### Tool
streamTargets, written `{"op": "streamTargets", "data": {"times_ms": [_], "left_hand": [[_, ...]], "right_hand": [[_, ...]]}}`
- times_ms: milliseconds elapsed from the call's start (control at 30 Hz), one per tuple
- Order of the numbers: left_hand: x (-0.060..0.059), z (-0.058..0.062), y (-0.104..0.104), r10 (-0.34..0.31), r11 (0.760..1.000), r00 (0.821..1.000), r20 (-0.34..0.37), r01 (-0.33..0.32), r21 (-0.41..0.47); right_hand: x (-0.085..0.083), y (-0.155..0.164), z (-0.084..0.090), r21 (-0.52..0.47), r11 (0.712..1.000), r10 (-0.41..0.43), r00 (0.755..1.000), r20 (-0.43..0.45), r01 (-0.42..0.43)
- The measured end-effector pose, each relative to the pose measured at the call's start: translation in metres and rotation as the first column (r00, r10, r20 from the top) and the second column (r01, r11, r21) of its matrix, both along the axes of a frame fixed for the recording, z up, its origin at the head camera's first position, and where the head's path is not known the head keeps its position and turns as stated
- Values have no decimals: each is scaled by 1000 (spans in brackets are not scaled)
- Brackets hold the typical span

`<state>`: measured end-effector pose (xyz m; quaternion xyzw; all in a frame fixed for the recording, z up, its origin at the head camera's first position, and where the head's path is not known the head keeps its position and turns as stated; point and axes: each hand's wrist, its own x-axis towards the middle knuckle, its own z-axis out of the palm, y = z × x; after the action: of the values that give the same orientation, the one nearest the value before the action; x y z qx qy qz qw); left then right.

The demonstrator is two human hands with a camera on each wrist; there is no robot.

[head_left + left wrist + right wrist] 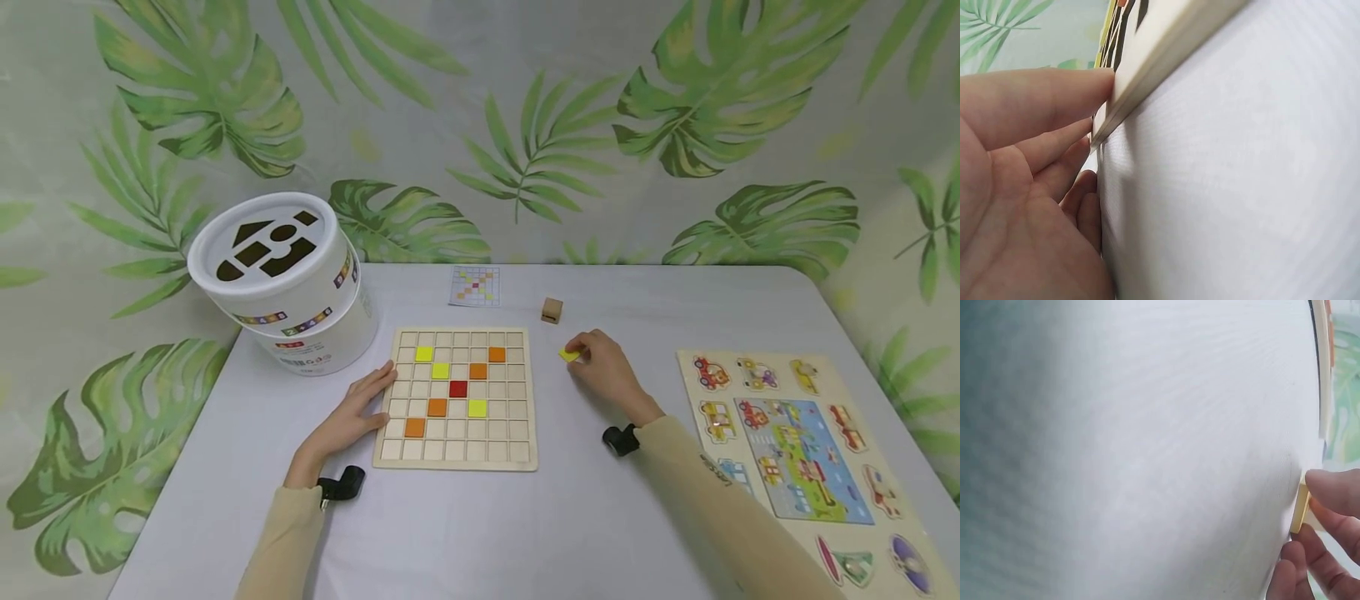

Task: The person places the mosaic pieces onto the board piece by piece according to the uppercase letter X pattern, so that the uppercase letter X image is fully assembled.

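A square wooden grid board [457,465] lies flat on the table, with yellow, orange and one red tile [458,389] set in its cells along two crossing diagonals. Against the board's left edge rests my left hand [348,417], fingers extended; the left wrist view has its fingertips [1100,81] touching the wooden rim. To the right of the board, my right hand [607,371] pinches a yellow tile [569,355] between thumb and fingers. In the right wrist view that tile [1300,507] stands on edge in the picture, close to the white tabletop.
A small printed pattern card [475,287] lies behind the board, and a little wooden block [552,311] stands right of it. A white lidded bucket [285,283] occupies the back left. A picture puzzle board [806,467] lies at the right, beneath or beside my right sleeve.
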<state>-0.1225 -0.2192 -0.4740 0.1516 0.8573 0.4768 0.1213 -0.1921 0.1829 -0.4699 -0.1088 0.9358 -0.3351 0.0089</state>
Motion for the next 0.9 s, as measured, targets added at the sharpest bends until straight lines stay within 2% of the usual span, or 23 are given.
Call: {"op": "streamTargets", "data": {"times_ms": [167, 300, 367, 533, 667, 800, 900], "left_hand": [[6, 22, 7, -11, 1000, 1000, 9, 11, 11], [6, 25, 8, -4, 1000, 1000, 24, 4, 5], [5, 20, 7, 6, 1000, 1000, 28, -6, 5], [-3, -5, -1, 16, 1000, 1000, 19, -16, -8], [-5, -11, -5, 10, 1000, 1000, 21, -10, -14], [-5, -9, -4, 12, 1000, 1000, 22, -11, -16], [-5, -10, -2, 18, 1000, 1000, 15, -18, -18]], "right_hand": [[-3, -1, 2, 53, 998, 16, 1000, -8, -15], [-4, -3, 4, 85, 996, 28, 1000, 5, -28], [-5, -4, 5, 98, 995, 33, 999, 8, -33], [-1, -11, 6, 48, 997, 52, 999, 13, -52], [13, -28, 8, -17, 988, 152, 988, -5, -152], [35, -48, 10, -59, 952, 301, 953, 19, -300], [50, -61, 11, -44, 922, 388, 920, 51, -386]]}}
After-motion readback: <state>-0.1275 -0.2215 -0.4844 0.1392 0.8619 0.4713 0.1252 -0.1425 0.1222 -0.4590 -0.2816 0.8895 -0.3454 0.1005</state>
